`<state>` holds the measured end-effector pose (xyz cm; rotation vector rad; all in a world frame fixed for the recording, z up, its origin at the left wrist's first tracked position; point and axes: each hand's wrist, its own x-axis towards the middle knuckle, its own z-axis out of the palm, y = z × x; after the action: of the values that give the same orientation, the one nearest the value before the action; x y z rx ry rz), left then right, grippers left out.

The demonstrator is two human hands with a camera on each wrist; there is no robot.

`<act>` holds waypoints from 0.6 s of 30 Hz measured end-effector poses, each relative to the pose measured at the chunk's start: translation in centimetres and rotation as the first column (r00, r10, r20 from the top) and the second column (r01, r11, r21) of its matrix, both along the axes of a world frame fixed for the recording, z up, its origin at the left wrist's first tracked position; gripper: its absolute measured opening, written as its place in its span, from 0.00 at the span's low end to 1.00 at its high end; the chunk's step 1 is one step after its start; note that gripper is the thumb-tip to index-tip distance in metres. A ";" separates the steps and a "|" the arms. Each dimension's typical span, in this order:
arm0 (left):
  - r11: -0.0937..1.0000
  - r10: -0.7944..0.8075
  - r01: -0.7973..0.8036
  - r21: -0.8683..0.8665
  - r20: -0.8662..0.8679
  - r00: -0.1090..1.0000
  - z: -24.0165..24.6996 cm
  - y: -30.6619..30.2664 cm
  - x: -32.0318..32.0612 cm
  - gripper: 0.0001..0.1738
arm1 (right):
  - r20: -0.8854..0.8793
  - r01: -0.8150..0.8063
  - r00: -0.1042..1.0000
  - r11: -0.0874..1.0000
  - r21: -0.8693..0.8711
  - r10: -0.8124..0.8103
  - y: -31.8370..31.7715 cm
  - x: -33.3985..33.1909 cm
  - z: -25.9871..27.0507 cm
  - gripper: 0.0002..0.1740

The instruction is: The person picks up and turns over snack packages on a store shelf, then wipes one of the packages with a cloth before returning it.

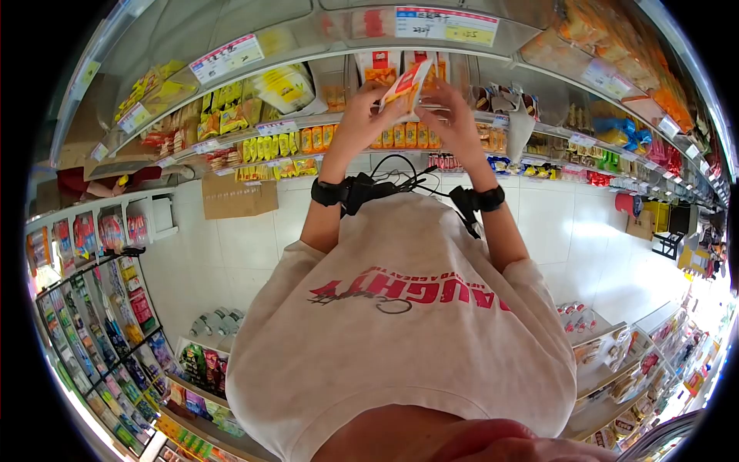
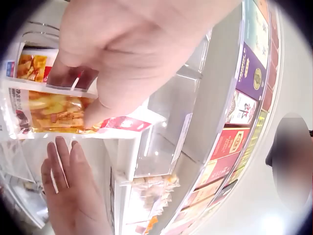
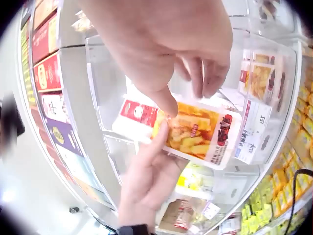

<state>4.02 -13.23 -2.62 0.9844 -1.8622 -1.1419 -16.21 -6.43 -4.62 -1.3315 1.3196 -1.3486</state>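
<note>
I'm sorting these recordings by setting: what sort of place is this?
Probably a shop, perhaps a convenience store or supermarket, judging by the price cards, the row of small orange packets and the printed boxes.

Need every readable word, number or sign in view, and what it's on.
"AUGH": large pink letters on the off-white fabric T-shirt; rest of the word distorted.
"TO A GREAT": smaller pink line, same shirt.
Too small or blurred: print on the flat, white-edged plastic food packet with orange-yellow middle; white-and-yellow rectangular paper price label; red rectangular box; everything else.
</note>
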 end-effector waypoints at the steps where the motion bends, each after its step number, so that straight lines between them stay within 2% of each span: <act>1: 0.997 -0.020 0.022 -0.068 0.030 0.999 0.1 -0.2 0.5 0.19 | -0.023 -0.019 1.000 1.000 0.022 0.019 -0.7 -0.3 -0.4 0.22; 3: 0.999 0.043 -0.044 -0.013 -0.018 0.999 0.1 -0.8 1.2 0.19 | -0.070 -0.053 0.996 0.996 0.066 0.058 -1.8 -0.1 -0.2 0.15; 5: 0.990 0.133 -0.133 0.053 -0.008 0.991 -0.4 -1.7 2.0 0.18 | -0.145 -0.008 0.989 0.999 -0.040 0.003 -2.6 0.6 0.8 0.11; 6: 0.982 0.186 -0.189 0.009 -0.229 0.955 0.7 -1.3 1.2 0.17 | -0.181 0.011 0.983 0.996 -0.093 -0.028 -3.0 1.2 1.3 0.09; 9: 0.939 0.249 -0.259 -0.225 -0.070 0.966 0.6 -2.2 1.6 0.17 | -0.226 0.082 0.964 0.965 -0.249 -0.140 -4.9 2.5 0.9 0.09; 12: 0.861 0.379 -0.318 -0.397 0.082 0.922 -2.2 -3.9 1.6 0.17 | -0.375 0.010 0.921 0.967 -0.253 -0.108 -6.2 2.9 -0.4 0.09; 15: 0.893 0.386 -0.310 -0.326 0.200 0.901 -3.0 -4.7 1.7 0.20 | -0.348 0.088 0.920 0.960 -0.267 -0.181 -6.8 2.4 -1.6 0.11; 16: 0.900 0.353 -0.325 -0.291 0.049 0.934 -3.0 -4.8 1.5 0.21 | -0.279 0.156 0.930 0.945 -0.288 -0.238 -6.8 2.1 -2.1 0.13; 18: 0.826 0.447 -0.385 -0.413 0.063 0.892 -3.3 -4.8 1.5 0.21 | -0.403 0.191 0.878 0.961 -0.199 -0.258 -7.3 -0.1 -3.8 0.17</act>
<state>5.57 -18.01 -5.94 1.1926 -1.7763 -0.4158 -16.32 -13.72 -8.44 -1.6897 1.7381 -1.3837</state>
